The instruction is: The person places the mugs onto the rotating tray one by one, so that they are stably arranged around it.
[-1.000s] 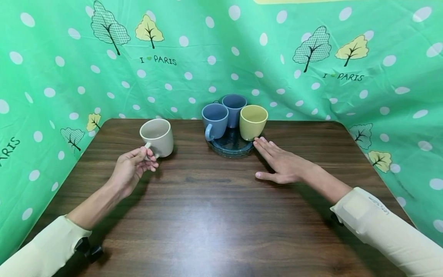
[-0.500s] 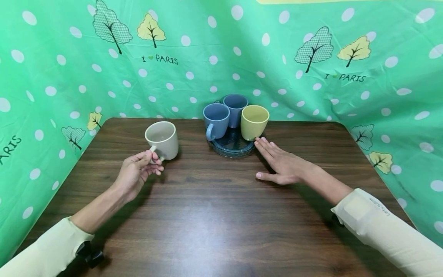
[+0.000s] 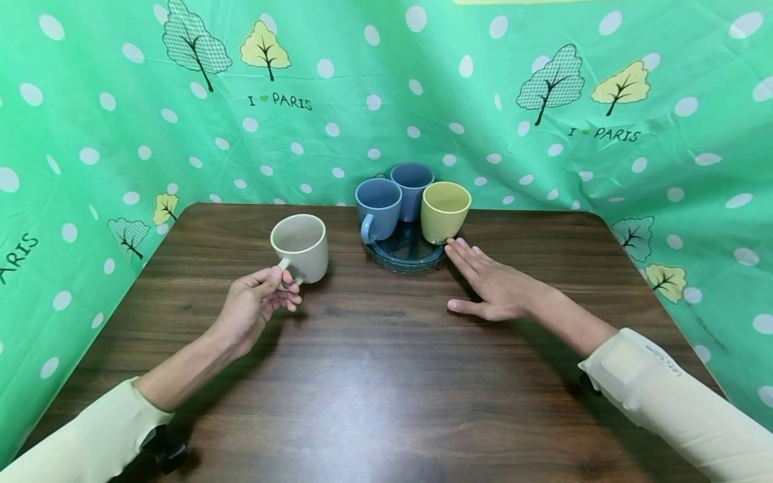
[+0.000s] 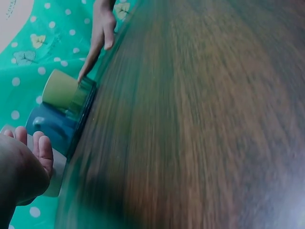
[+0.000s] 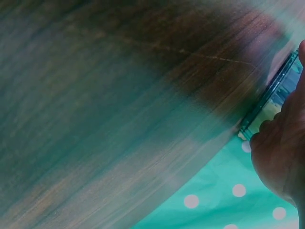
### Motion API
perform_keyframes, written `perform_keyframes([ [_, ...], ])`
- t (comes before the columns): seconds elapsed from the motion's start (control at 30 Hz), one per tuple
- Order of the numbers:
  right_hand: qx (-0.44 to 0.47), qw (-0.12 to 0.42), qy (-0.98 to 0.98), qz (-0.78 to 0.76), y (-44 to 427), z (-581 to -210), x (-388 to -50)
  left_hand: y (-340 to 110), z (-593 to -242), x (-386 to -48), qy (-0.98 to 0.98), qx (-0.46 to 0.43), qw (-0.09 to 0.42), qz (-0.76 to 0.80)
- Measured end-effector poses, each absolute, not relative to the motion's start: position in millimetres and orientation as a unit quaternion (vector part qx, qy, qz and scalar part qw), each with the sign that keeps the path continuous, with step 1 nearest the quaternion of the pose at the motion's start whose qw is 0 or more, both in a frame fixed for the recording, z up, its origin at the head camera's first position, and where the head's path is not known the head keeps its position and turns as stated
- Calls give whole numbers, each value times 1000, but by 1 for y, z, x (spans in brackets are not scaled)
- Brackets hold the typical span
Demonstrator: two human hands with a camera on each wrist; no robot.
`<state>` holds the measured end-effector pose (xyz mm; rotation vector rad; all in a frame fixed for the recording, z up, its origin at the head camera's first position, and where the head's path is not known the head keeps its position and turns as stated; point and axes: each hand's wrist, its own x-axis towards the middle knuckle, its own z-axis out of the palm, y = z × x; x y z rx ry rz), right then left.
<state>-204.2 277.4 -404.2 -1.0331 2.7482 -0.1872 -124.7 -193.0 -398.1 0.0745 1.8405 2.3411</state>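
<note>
In the head view my left hand [image 3: 256,305] pinches the handle of a light grey mug [image 3: 304,251], which is upright left of the tray. A round dark glass tray [image 3: 404,260] carries two blue mugs, one in front [image 3: 382,208] and one behind [image 3: 413,194], and a yellow cup [image 3: 445,211]. My right hand [image 3: 498,285] lies with straight fingers, its fingertips at the tray's right edge just below the yellow cup. The left wrist view shows the grey mug [image 4: 57,174] partly hidden behind my left hand [image 4: 26,167].
The brown wooden table [image 3: 362,376] spreads out in front of the tray. A green dotted cloth [image 3: 338,114] with printed trees hangs close behind the tray and along both sides.
My left hand has carried the grey mug to the right, closer to the tray. The right hand and the cups on the tray have stayed in place.
</note>
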Motion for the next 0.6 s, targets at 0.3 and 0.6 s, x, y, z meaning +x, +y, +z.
perform_keyframes([
  [0.3,-349,101,929,-67,278,-404,-204,-178,-400,-122,625,40,91,774],
  [0.6,-351,101,928,-71,278,-403,-204,-173,-404,-120,623,45,98,775],
])
